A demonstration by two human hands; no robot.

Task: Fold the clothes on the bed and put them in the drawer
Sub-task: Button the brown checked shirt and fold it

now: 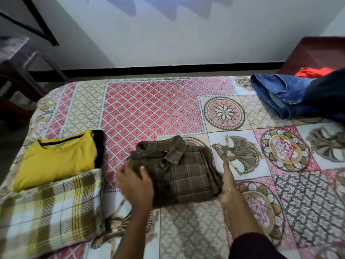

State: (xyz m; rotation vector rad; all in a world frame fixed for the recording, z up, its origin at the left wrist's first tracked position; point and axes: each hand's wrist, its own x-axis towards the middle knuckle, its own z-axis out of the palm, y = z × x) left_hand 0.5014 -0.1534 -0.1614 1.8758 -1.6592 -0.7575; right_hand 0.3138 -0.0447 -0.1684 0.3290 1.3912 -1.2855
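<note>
A person is squaring up a folded brown plaid shirt (177,171), which is lying collar-up on the patterned bedspread (149,109) and serving here as the landmark. The left hand (136,186) is lying over the shirt's left edge with its fingers loosely spread, touching the cloth rather than pinching it; motion blur is hiding whether any fingertip is tucked beneath. The right hand (228,186) is standing edge-on against the shirt's right side, fingers straight and together, pressing the stacked layers inward without gripping them. To the left of the shirt, a folded yellow T-shirt (56,161) is lying flat, with a checked cloth (50,208) just nearer the camera than it and overlapping its near edge. Well beyond the shirt to the right, blue jeans (283,96) are lying unfolded, with an orange garment (313,71) just behind them. No drawer is showing. Judging from this layout, the shirt is nearly finished, while the jeans and orange garment are waiting to be folded. The main risk is arising at the lift: with neither hand yet under the bundle, raising it by its sides alone could let the lower layers sag and the tucked sleeves slide out, undoing the fold; uneven sideways pressure could also skew the collar.
</note>
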